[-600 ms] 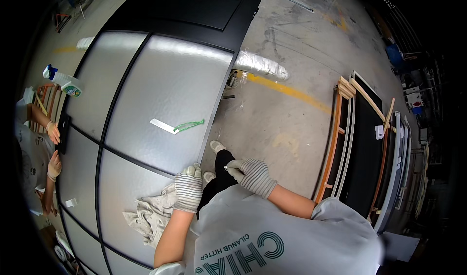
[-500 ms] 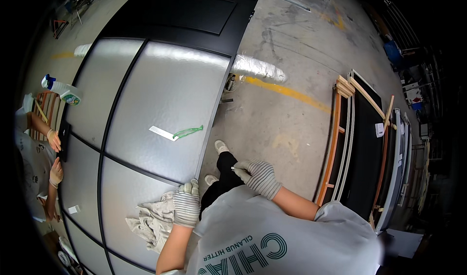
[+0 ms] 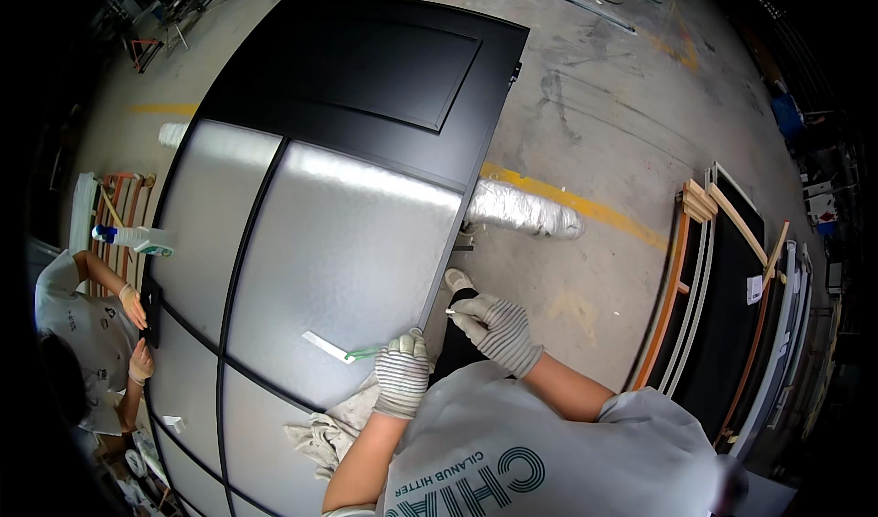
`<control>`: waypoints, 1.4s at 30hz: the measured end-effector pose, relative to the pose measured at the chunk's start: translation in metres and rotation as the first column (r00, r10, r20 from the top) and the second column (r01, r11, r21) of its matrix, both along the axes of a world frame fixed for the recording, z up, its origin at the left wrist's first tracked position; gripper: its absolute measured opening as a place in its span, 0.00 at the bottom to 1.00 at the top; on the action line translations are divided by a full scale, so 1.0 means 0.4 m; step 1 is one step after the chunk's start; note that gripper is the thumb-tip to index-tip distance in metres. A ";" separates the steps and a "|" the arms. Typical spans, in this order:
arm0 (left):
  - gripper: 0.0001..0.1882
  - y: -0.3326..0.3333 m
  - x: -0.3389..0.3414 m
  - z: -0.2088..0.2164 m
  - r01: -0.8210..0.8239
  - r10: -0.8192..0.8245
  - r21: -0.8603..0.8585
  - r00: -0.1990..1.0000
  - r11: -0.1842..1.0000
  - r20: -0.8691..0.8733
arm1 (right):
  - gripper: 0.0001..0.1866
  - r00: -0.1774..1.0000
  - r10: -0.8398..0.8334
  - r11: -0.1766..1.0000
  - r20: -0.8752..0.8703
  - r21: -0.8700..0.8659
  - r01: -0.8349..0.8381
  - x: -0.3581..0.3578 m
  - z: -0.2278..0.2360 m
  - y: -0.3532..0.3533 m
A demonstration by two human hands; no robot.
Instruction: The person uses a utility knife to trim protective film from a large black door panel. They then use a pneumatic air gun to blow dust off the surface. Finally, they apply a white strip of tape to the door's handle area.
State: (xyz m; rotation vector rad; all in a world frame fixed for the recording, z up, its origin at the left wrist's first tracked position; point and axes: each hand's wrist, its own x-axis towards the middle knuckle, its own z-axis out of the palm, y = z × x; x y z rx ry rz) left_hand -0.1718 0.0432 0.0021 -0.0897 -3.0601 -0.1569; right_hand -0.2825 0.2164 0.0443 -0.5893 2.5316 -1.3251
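A black-framed door [image 3: 366,133] with frosted panels lies flat at my left. My left hand [image 3: 402,371], in a grey-striped glove, is closed at the door's near right edge, beside a white strip [image 3: 327,346] with a green string [image 3: 364,352]. Whether its fingertips hold the edge or something small, I cannot tell. Just right of that edge, my right hand [image 3: 501,332], gloved alike, pinches a small pale piece whose kind is unclear. A crumpled beige cloth [image 3: 325,442] lies on the panel by my left forearm.
Across the door, a co-worker's hands [image 3: 137,311] rest at a black piece on its left edge. A spray bottle [image 3: 151,240] is near that side. Foil-wrapped material [image 3: 526,211] sticks out beneath the door. Frames and panels [image 3: 704,288] lean at the right.
My view has shifted, so the door appears lower and farther right. My left hand has moved along the door's edge toward the green string. The right hand still pinches its small piece.
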 end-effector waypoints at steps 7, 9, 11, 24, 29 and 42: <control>0.20 0.061 -0.377 -0.006 0.003 -0.006 0.052 0.999 0.999 0.047 | 0.07 0.998 -0.069 0.995 0.007 -0.075 0.069 -0.380 -0.014 0.039; 0.21 0.075 -0.477 0.010 -0.013 0.010 0.129 1.000 0.992 0.022 | 0.08 0.997 -0.044 0.987 -0.066 -0.157 0.033 -0.479 -0.050 0.031; 0.21 0.074 -0.549 0.014 0.010 0.002 0.230 0.999 0.973 -0.052 | 0.09 0.999 -0.040 0.995 0.023 -0.089 0.041 -0.561 -0.011 -0.005; 0.16 -0.075 -0.557 -0.001 -0.366 0.450 0.532 0.892 0.764 -0.032 | 0.09 0.979 0.148 0.963 -0.138 0.245 -0.111 -0.768 -0.084 -0.160; 0.17 -0.093 -0.534 -0.025 -0.327 0.427 0.446 0.893 0.833 -0.143 | 0.09 0.967 0.152 0.958 -0.204 0.270 -0.094 -0.770 -0.094 -0.181; 0.20 -0.107 -0.534 -0.040 -0.251 0.384 0.484 0.902 0.838 -0.198 | 0.11 0.957 -0.116 0.974 0.267 -0.157 0.162 -0.681 -0.038 -0.107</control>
